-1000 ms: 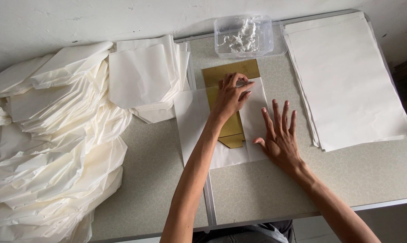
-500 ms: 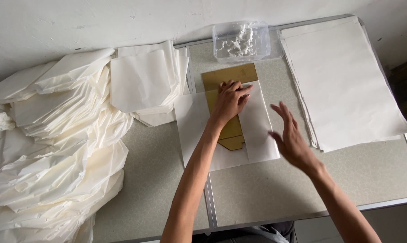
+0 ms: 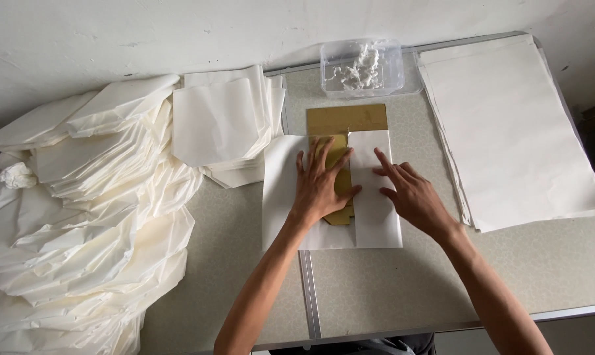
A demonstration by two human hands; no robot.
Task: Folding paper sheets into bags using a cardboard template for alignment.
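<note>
The left hand (image 3: 323,181) lies flat and open, fingers spread, pressing down on a gold-brown card template (image 3: 342,141) and on the white paper sheet (image 3: 376,223) folded around it. Its palm covers the lower middle of the card, and its fingers point away from the person toward the card's wider top bar. The right hand (image 3: 412,194) is also open, fingers extended and slightly fanned, resting on the right flap of the sheet, which is folded in over the card. Neither hand grips anything; both press flat, side by side and close together without touching.

The sheet and card sit near the middle of the tabletop (image 3: 389,289), straddling the metal seam that runs from the near edge toward the wall. The card's top bar sticks out beyond the sheet's far edge, just short of a clear plastic tub (image 3: 362,66) holding white clumps.

To the right, a stack of flat white sheets (image 3: 508,125) lies near the right hand, with a narrow strip of bare surface between it and the folded sheet. To the left, a small pile of folded paper bags (image 3: 225,125) overlaps the sheet's upper left corner, and further left a large heap of finished bags (image 3: 80,217) spills over the tabletop's side. The widest bare area is in front of the hands, toward the near edge.
</note>
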